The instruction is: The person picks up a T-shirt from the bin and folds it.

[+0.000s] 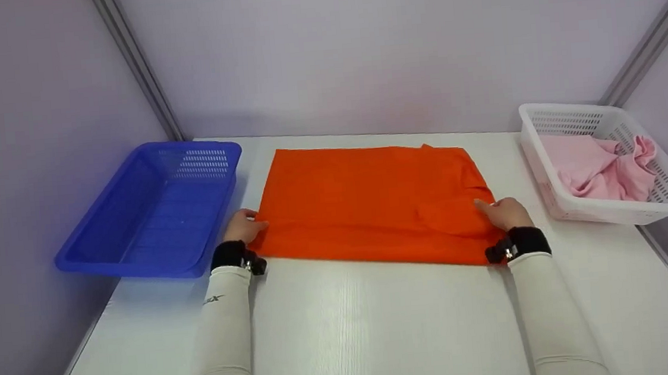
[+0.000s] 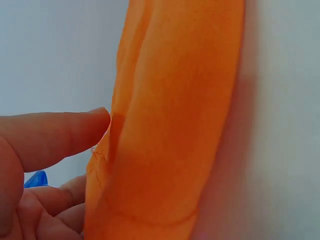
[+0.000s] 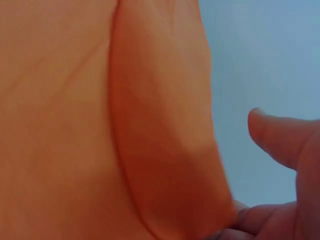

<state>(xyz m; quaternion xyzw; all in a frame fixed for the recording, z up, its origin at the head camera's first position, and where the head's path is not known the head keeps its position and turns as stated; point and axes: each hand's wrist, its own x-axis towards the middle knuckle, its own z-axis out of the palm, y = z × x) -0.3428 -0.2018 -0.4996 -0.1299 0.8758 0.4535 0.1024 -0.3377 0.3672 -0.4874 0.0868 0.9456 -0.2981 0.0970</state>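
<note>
A folded orange cloth (image 1: 358, 191) lies flat on the white table, with a rounded flap near its right end. At its left edge, my left hand (image 1: 243, 226) pinches the fabric, thumb above and fingers behind. In the left wrist view, the thumb (image 2: 65, 135) meets a fold of the cloth, near a stitched hem with loose threads. My right hand (image 1: 507, 212) is at the opposite edge. Its thumb (image 3: 285, 135) stands away from the fabric in the right wrist view, while the other fingers reach under the cloth's edge, their tips partly hidden.
To the left stands a blue plastic basket (image 1: 68, 262) with nothing inside. A white basket (image 1: 622, 208) at the right holds crumpled pink cloth (image 1: 597, 167). Pale panels (image 1: 347, 55) enclose the table (image 1: 375, 327) at the back and sides.
</note>
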